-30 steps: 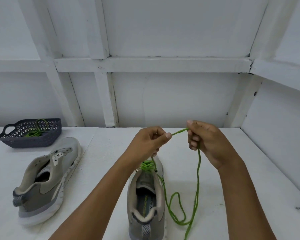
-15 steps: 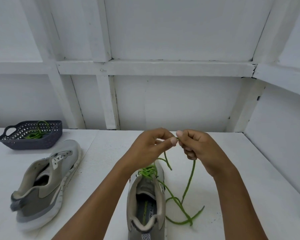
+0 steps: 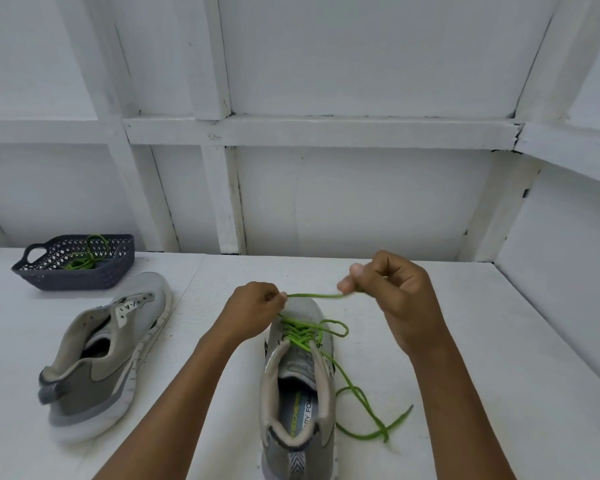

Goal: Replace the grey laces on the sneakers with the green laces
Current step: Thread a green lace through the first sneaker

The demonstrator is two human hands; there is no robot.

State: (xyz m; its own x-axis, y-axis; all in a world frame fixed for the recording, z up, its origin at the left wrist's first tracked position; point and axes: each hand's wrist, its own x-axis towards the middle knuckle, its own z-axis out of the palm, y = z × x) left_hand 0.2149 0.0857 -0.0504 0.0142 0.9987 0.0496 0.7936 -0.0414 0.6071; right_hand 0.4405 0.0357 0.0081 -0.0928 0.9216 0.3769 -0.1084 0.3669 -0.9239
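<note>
A grey sneaker (image 3: 297, 382) stands on the white table, toe pointing away from me, with a green lace (image 3: 300, 336) crossed through its lower eyelets. My left hand (image 3: 253, 311) pinches the lace just above the toe end. My right hand (image 3: 390, 292) pinches the same strand further right, so a short length runs taut between the two hands. The lace's loose end trails in loops on the table right of the shoe. A second grey sneaker (image 3: 106, 355), without a lace, lies tilted on its side to the left.
A dark perforated basket (image 3: 45, 277) with another green lace (image 3: 87, 252) in it sits at the back left of the table (image 3: 499, 341). White panelled walls close the table at the back and on the right.
My hands, close together above the shoe before, have drawn apart: the left one dropped to the toe, the right one moved right. The lace between them is now stretched out.
</note>
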